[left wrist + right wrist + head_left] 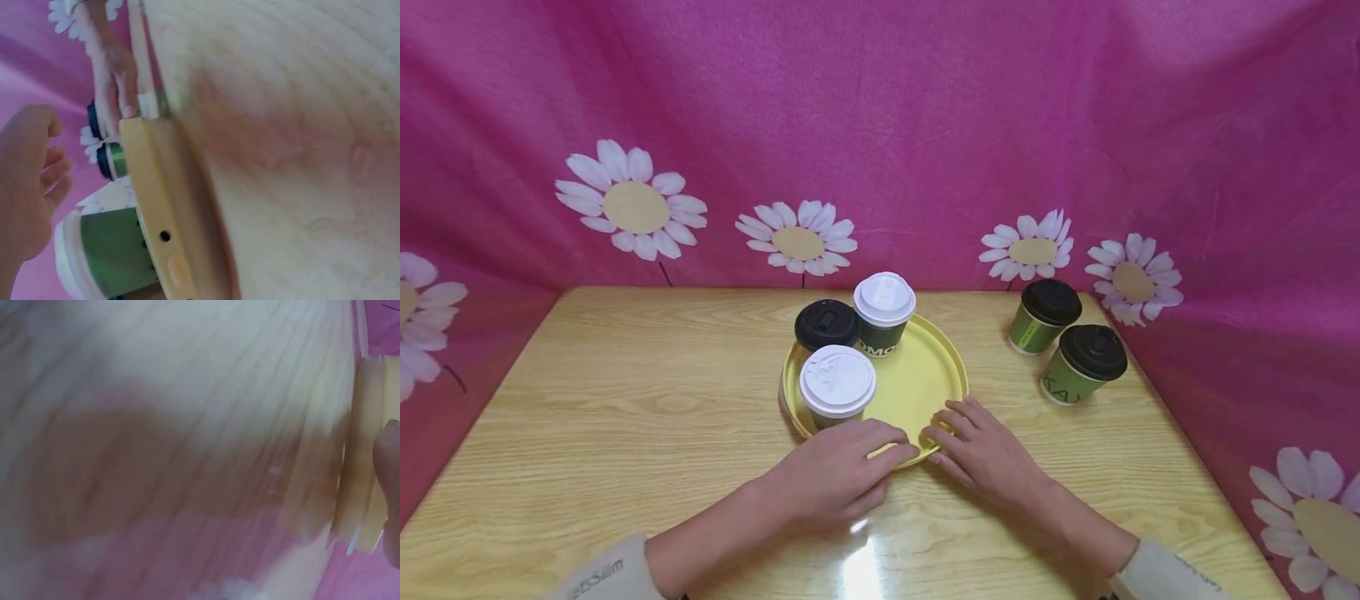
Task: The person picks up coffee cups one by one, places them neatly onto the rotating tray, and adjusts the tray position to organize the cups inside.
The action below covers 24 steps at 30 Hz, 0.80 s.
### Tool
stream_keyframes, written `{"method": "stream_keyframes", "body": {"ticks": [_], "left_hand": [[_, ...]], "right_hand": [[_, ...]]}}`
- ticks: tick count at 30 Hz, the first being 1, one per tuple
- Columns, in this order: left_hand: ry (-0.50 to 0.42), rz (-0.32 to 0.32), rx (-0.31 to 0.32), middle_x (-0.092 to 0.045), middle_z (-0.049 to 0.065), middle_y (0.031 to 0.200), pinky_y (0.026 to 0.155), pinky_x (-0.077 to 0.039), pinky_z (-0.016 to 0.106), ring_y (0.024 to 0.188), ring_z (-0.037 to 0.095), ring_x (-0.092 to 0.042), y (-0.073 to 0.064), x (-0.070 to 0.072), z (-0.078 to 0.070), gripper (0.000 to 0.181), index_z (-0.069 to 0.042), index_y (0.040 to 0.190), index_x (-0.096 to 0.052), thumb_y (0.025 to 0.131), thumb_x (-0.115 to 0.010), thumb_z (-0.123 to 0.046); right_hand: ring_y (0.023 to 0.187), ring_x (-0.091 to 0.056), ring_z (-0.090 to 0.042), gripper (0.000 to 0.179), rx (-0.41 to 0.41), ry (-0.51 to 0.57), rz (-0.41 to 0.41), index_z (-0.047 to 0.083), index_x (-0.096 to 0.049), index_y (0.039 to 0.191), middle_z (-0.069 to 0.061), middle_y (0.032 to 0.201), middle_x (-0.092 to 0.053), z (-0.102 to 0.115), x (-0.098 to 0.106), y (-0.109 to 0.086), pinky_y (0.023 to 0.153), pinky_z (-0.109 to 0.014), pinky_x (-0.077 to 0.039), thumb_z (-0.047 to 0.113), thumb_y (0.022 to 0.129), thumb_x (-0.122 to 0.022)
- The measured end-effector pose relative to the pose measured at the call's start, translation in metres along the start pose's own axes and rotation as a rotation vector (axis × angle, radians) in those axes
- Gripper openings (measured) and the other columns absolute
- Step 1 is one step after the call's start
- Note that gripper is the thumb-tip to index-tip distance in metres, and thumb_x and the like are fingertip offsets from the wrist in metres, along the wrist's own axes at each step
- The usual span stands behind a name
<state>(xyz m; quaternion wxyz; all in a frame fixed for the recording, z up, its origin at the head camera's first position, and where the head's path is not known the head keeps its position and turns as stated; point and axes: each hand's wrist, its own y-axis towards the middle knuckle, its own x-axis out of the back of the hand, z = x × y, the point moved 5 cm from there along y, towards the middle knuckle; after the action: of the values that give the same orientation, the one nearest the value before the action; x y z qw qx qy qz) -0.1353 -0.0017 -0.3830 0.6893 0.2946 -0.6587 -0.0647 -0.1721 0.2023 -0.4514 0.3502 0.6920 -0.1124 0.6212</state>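
A round yellow tray (917,392) sits on the table and carries three lidded paper coffee cups. They are a white-lidded cup (838,382) in front, a black-lidded cup (827,325) behind it and another white-lidded cup (884,310) at the back. My right hand (988,454) grips the tray's front right rim, fingers over the edge and thumb at the outer side. Near the front rim is my left hand (842,471); in the left wrist view this hand (28,181) hangs loosely curled, apart from the tray (156,206), holding nothing.
Two green cups with black lids, one farther back (1045,317) and one nearer (1084,364), stand on the table right of the tray. A pink curtain (880,125) with white daisies hangs behind and along both sides of the wooden table (647,392).
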Motion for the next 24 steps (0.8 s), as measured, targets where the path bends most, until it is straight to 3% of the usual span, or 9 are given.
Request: {"method": "stream_keyframes", "body": {"ticks": [6,17,24], "left_hand": [[0.027,0.149,0.09,-0.059,0.001,0.119,0.096,-0.046,0.028,0.11,0.016,-0.057,-0.007,-0.025,0.001,0.037,-0.011,0.131,-0.057,0.094,-0.061,-0.015],[0.096,0.287,0.177,-0.058,0.003,0.121,0.096,-0.047,0.03,0.112,0.017,-0.056,-0.016,-0.048,0.007,0.036,-0.01,0.135,-0.054,0.101,-0.053,-0.019],[0.153,0.31,0.173,-0.059,0.002,0.114,0.088,-0.049,0.029,0.103,0.017,-0.057,-0.017,-0.052,0.008,0.036,-0.007,0.133,-0.055,0.097,-0.057,-0.014]], "right_hand": [[0.124,-0.05,-0.037,0.034,-0.011,-0.01,-0.019,0.015,-0.065,0.122,-0.01,0.12,-0.062,0.005,-0.002,0.001,0.111,-0.055,-0.031,0.038,0.104,-0.048],[0.121,-0.052,-0.038,0.041,-0.026,-0.028,-0.038,0.014,-0.065,0.119,-0.01,0.117,-0.061,0.012,-0.002,0.002,0.109,-0.054,-0.035,0.042,0.107,-0.037],[0.12,-0.052,-0.037,0.042,-0.012,-0.054,-0.05,0.014,-0.065,0.119,-0.01,0.117,-0.061,0.013,-0.002,0.002,0.108,-0.053,-0.037,0.041,0.107,-0.036]]}}
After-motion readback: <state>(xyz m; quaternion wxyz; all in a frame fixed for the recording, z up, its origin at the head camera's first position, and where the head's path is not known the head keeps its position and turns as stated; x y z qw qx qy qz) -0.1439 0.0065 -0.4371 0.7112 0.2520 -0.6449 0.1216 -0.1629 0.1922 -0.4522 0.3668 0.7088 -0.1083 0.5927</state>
